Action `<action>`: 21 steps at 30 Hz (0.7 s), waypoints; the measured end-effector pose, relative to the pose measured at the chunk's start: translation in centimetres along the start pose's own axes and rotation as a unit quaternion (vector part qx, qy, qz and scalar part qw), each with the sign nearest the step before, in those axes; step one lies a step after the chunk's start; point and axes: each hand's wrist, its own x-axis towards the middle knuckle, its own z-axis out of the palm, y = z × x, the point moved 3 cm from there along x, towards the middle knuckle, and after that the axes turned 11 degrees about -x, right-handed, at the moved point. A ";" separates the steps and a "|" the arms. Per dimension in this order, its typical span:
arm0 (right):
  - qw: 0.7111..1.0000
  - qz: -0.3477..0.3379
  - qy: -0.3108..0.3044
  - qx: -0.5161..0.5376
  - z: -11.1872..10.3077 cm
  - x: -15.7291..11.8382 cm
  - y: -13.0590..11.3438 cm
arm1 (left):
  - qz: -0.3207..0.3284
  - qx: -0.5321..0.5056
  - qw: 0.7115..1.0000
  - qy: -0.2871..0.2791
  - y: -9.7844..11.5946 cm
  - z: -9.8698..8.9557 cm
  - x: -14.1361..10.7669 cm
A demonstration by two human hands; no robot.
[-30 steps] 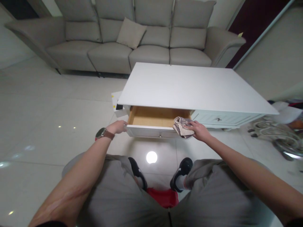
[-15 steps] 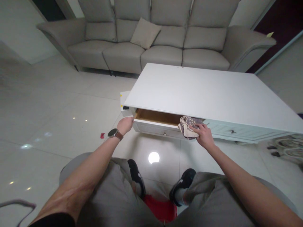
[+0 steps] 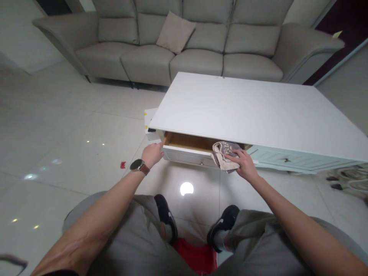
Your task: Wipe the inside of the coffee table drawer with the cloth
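A drawer [image 3: 186, 156] with a small knob stands pulled out from the front of the white coffee table [image 3: 244, 103]; its brown wooden inside shows. My left hand [image 3: 153, 154], below a wrist with a watch, is closed on the drawer's left front corner. In my right hand [image 3: 243, 163] is a folded patterned cloth [image 3: 225, 155], grey-purple and cream, pressed over the right part of the drawer's front edge. The cloth hides that stretch of the edge.
Behind the table stands a grey sofa [image 3: 201, 65] with a beige cushion [image 3: 176, 32]. A white box [image 3: 151, 115] sits at the table's left end. A red scrap [image 3: 123, 165] lies on the tiled floor. Something red [image 3: 195, 257] is between my feet.
My right hand has slid the cloth slightly left along the drawer's front edge. My left hand stays at the left corner. The view has shifted a little.
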 end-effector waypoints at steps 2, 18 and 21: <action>0.999 -0.030 -0.002 0.031 -0.1 0.5 -0.2 | 0.001 -0.006 1.000 -0.005 0.0 -0.1 0.0; 0.997 -0.048 -0.028 0.044 0.1 2.3 -3.3 | 0.000 -0.006 1.000 -0.008 -0.2 -0.1 -0.4; 0.998 -0.046 -0.027 0.041 0.1 2.3 -3.3 | -0.004 -0.004 1.000 -0.009 0.0 -0.2 -0.4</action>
